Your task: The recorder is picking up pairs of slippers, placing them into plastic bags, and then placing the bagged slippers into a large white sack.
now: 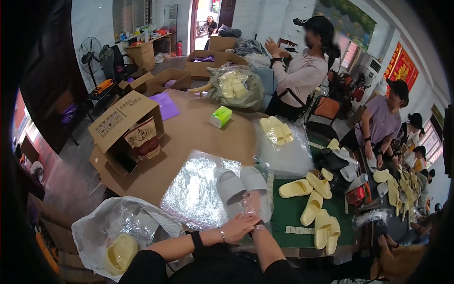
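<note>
While both hands met at the near edge of the table, the left hand (238, 227) lay flat, fingers together, over the heel end of the grey slippers (242, 187) – pressing, not clamped on anything. The right hand (252, 204) sat half inside a clear plastic bag (255, 208) around the right slipper's heel; I couldn't tell whether its fingers were shut on the slipper or just on the film. The pair lay side by side, toes away from the person, on a sheet of bubble wrap (194, 189) on the brown table (198, 132).

Risks, as a judgement:
- The bag mouth looked tight – forcing it could have split the film or popped one slipper out of alignment.
- The bubble wrap was slick, so the pair could have slid toward the green mat (293, 213) and into the loose yellow slippers (312, 199) just beside it.
- The open white sack (101, 227) at lower left sat near the left elbow; a backward sweep could have knocked it.
</note>
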The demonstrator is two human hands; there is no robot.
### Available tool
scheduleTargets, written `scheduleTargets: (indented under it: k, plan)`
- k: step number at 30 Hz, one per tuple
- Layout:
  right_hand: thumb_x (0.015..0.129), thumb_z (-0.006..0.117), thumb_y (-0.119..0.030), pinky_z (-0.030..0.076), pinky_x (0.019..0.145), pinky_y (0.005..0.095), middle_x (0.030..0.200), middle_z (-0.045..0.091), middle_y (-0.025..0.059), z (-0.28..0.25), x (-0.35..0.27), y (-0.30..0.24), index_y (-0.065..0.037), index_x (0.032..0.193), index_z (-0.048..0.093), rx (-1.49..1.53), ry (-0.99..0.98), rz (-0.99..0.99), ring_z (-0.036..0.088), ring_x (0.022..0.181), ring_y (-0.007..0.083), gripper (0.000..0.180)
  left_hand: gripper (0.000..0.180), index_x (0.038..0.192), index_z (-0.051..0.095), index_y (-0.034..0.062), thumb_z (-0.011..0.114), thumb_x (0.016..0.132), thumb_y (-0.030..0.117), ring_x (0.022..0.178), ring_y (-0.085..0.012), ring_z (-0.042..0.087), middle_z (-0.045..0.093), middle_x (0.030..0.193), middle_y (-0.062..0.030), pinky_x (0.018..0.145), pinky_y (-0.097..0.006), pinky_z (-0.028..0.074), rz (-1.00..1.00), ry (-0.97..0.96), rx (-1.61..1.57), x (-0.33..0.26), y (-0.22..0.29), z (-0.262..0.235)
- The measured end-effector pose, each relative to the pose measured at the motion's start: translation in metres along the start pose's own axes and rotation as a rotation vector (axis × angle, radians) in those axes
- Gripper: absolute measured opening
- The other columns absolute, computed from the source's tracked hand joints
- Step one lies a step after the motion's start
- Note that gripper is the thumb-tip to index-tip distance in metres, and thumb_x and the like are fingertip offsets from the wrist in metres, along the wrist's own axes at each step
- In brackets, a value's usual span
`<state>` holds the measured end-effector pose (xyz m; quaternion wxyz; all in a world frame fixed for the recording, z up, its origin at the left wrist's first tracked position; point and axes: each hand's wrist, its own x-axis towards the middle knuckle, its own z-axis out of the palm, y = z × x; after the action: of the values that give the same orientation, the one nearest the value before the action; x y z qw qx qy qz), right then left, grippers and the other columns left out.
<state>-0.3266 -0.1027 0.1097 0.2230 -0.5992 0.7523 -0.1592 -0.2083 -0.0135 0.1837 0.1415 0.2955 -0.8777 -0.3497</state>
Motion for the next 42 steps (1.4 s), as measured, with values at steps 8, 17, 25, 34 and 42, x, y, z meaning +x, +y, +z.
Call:
scheduleTargets:
  k: [8,17,25,34,42]
  plan:
    - [0.069,0.058,-0.01,0.028,0.1,0.0468,0.121,0.037,0.0321,0.075,-0.082,0.113,0.01,0.124,0.032,0.073,-0.013,-0.453,0.033,0.115,0.0457,0.064,0.067,0.137,0.024,0.0176,0.038,0.084,0.056,0.127,-0.0374,0.025,0.027,0.141,-0.0096,0.1,-0.059,0.017,-0.424,-0.356,0.288,-0.018,-0.087,0.045]
    - [0.078,0.058,-0.026,0.036,0.09,0.042,0.106,0.055,0.0172,-0.01,-0.128,0.135,0.0,0.113,0.051,0.188,0.336,-0.024,0.047,0.103,0.0339,0.045,0.112,0.134,0.015,-0.0072,0.07,0.059,0.056,0.115,-0.0427,0.039,0.036,0.126,-0.0319,0.096,-0.042,0.035,-1.094,0.489,-0.271,-0.019,-0.157,0.078]
    - [0.071,0.063,-0.05,0.042,0.084,0.0397,0.097,0.06,0.0204,0.021,-0.059,0.15,0.007,0.113,0.046,0.447,0.06,0.404,0.056,0.095,0.0335,0.072,0.088,0.112,0.037,-0.0174,0.079,0.06,0.04,0.055,-0.0206,0.055,0.057,0.079,-0.0177,0.037,-0.034,0.041,-1.278,0.326,-0.687,-0.02,-0.187,0.122]
    - [0.07,0.061,-0.054,0.043,0.086,0.0364,0.101,0.059,0.024,0.053,-0.047,0.163,0.006,0.106,0.055,0.16,0.001,0.385,0.056,0.094,0.0359,0.07,0.082,0.107,0.047,-0.014,0.074,0.062,0.048,0.059,-0.0224,0.057,0.06,0.083,-0.017,0.046,-0.034,0.046,-1.33,0.173,-0.636,-0.016,-0.193,0.133]
    - [0.07,0.052,-0.068,0.037,0.081,0.0402,0.107,0.053,0.0146,0.01,-0.054,0.127,0.001,0.118,0.046,0.913,-0.478,0.766,0.051,0.094,0.0244,0.084,0.073,0.096,0.055,-0.0099,0.072,0.063,0.054,0.056,-0.0195,0.055,0.058,0.072,-0.0139,0.044,-0.033,0.04,-1.28,0.208,-1.091,-0.015,-0.155,0.105]
